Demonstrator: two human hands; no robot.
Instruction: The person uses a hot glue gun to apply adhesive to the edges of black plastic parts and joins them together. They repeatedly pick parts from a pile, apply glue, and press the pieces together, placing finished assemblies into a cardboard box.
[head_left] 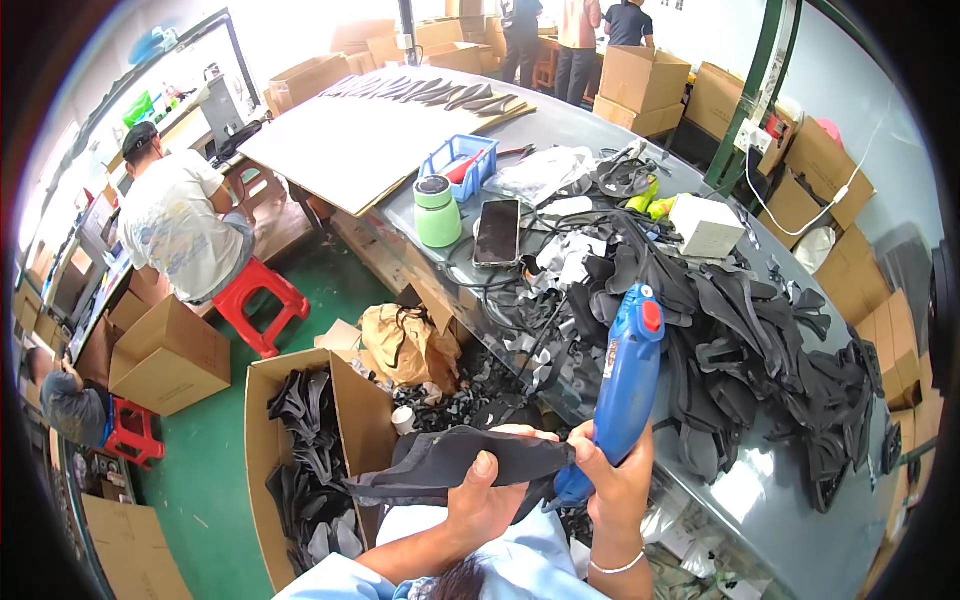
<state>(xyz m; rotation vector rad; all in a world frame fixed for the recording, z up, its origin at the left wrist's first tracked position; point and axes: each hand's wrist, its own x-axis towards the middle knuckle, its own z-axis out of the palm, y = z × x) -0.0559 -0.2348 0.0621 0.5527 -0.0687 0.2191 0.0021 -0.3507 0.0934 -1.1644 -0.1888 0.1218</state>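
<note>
My left hand (482, 505) is closed on a long black padded fabric piece (425, 468), thumb on top and fingers behind. My right hand (619, 492) is wrapped round a blue handheld power tool (630, 372) with a red button near its upper end. The tool's lower end meets the right end of the fabric piece; its working tip is hidden. Just beyond my hands, on the grey table (765, 540), lies a large heap of similar black pieces (715, 330). At my left stands an open cardboard box (360, 400) with more black pieces (308, 415) inside.
A green jar (437, 212), a phone (497, 232), a blue basket (484, 178) and a white box (706, 226) stand on the table. A white board (330, 150) carries a row of black pieces. A person (185, 215) sits on a red stool (262, 308).
</note>
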